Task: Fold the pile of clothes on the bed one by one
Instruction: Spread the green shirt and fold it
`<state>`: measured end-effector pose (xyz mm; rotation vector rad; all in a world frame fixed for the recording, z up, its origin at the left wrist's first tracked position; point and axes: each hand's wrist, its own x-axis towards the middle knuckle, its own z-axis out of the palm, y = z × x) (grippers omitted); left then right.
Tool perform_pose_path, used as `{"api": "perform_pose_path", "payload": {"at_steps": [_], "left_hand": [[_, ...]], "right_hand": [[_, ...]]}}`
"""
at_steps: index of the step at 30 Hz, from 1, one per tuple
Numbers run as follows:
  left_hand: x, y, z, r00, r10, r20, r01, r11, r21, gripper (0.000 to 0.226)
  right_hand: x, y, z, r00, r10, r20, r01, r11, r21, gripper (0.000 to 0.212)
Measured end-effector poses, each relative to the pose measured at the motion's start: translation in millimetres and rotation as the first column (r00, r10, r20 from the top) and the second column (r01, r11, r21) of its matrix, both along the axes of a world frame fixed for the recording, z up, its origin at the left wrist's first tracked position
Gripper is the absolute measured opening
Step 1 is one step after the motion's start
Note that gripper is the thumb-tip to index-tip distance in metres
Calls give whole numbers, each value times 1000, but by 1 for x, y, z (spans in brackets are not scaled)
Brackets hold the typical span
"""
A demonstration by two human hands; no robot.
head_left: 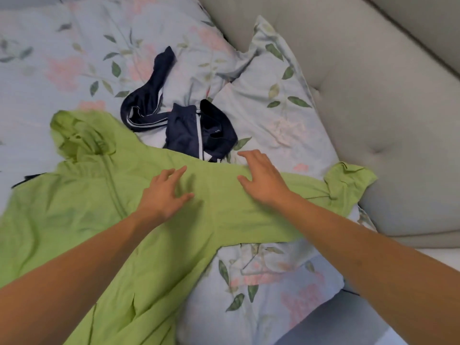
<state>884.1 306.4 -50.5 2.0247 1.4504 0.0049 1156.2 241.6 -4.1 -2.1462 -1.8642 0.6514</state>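
Observation:
A lime-green hooded jacket (82, 200) lies spread across the bed, hood at the upper left, zip down its front, one sleeve stretched out to the right with its cuff (348, 180) near the headboard. My left hand (164, 190) lies flat on the jacket near the shoulder, fingers spread. On the sleeve, my right hand (261, 178) rests with straight fingers reaching over its far edge. Navy track trousers with white stripes (196, 130) lie crumpled just beyond the jacket.
The bed has a pale blue floral cover (74, 58). Two matching pillows (273, 105) lie on the right, one under the sleeve. A beige padded headboard (373, 95) runs along the right side. A dark item (27, 179) peeks out at the jacket's left edge.

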Motion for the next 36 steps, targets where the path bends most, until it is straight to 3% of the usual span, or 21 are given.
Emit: {"api": "perform_pose_path", "payload": {"at_steps": [12,19,23,27,31,36], "left_hand": [[-235,53,-30,946,257,-200,-245,966,85,77],[-285,94,-36,903,425,-57,-404,889,216,74],[-290,128,-41,885,459,-75,-459,888,9,66],[-278,153,-34,925,380,10,-374,915,-150,75],[-261,171,-36,901,407,147,-354,888,-292,36],[-259,179,-44,748,602,278,-516,792,-327,16]], "right_hand": [[-206,117,-77,977,205,-51,-210,969,-126,71],[-257,190,-80,987,114,-115,-125,988,-94,79],[-270,222,-74,962,-78,-263,5,964,-267,74],[-264,237,-76,873,-251,-419,48,897,-439,41],[-247,237,-78,839,-253,-481,52,919,-392,18],[-226,228,-85,900,-206,-384,71,939,-337,26]]}}
